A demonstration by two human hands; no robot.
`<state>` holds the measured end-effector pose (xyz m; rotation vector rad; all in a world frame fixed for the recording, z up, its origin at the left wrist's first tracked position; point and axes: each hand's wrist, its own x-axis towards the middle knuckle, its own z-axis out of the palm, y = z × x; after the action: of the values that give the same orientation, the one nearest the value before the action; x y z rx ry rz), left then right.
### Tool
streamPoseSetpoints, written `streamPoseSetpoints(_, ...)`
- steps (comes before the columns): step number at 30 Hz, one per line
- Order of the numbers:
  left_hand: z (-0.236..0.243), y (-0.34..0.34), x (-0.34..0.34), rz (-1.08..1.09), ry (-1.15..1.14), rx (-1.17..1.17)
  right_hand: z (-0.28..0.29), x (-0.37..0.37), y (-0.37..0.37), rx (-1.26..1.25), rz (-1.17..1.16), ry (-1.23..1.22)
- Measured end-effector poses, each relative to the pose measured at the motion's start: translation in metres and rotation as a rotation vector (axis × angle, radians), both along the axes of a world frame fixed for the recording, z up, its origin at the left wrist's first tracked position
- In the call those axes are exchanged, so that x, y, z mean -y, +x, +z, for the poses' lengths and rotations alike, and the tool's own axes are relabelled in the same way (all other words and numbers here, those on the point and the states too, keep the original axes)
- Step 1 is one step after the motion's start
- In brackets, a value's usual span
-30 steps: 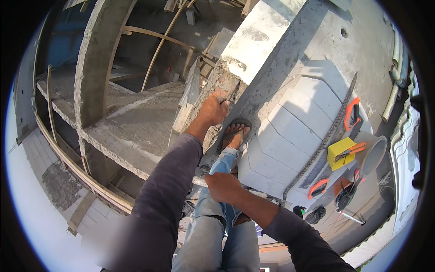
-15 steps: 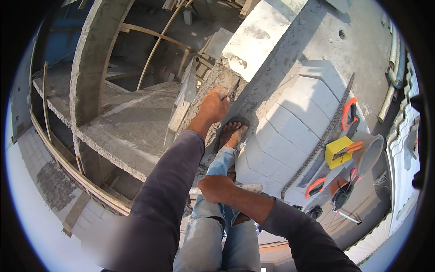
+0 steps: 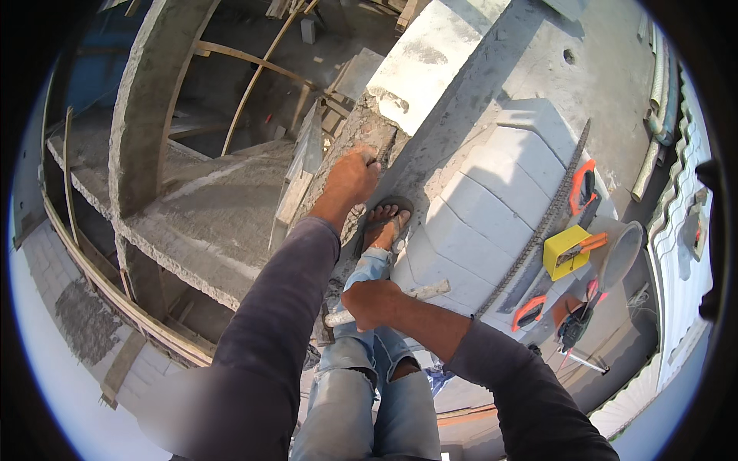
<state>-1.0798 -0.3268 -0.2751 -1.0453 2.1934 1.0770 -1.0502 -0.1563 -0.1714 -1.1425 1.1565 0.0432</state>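
Note:
My left hand [image 3: 354, 183] is closed in a fist over the rough, broken masonry edge [image 3: 377, 131], beside the end of a white block [image 3: 430, 65]. A short dark rod [image 3: 397, 144], its kind unclear, juts from the fist toward the block. My right hand [image 3: 370, 304] is wrapped round a pale, stick-like handle [image 3: 432, 290] above my knees. Both ends of the handle show beside the fist; any tool head is hidden. My sandalled foot [image 3: 387, 223] stands just below my left hand.
Pale blocks [image 3: 477, 207] stand in a row at the right, with a toothed saw blade [image 3: 550, 203] along them. Orange-handled tools, a yellow box [image 3: 565, 252] and a bucket [image 3: 619, 253] lie beyond. On the left, a concrete ledge [image 3: 192, 238] drops to a lower level.
My right fist has risen slightly and the pale handle has tilted, its right end now higher. My left hand stays at the masonry edge. The whole view has shifted a little.

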Motion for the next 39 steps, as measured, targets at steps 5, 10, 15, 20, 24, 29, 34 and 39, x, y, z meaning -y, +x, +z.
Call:
streamPoseSetpoints(5, 0.011, -0.004, 0.008, 0.049, -0.059, -0.066, -0.03, -0.006, -0.028, -0.295, -0.518, 0.122)
streamPoseSetpoints(10, 0.013, -0.004, 0.018, -0.035, -0.094, -0.023, 0.012, -0.008, 0.02, -0.057, -0.257, 0.06)
streamPoseSetpoints(15, 0.024, -0.01, 0.017, -0.009, -0.08, 0.059, 0.001, 0.006, -0.032, 0.072, 0.089, 0.016)
streamPoseSetpoints(20, 0.025, -0.014, 0.02, -0.041, -0.131, 0.089, -0.037, -0.02, -0.025, -0.29, -0.61, 0.105)
streamPoseSetpoints(24, 0.018, -0.011, 0.022, -0.074, -0.159, 0.095, 0.007, -0.03, 0.045, 0.027, -0.331, 0.033)
streamPoseSetpoints(29, 0.021, -0.01, 0.018, -0.045, -0.158, 0.114, -0.004, -0.009, -0.012, 0.1, 0.003, 0.027)
streamPoseSetpoints(34, 0.028, -0.012, 0.02, -0.014, -0.163, 0.123, -0.033, -0.013, -0.033, -0.292, -0.633, 0.018)
streamPoseSetpoints(39, 0.028, -0.01, 0.02, -0.013, -0.142, 0.139, 0.028, -0.012, 0.023, 0.115, -0.177, -0.011)
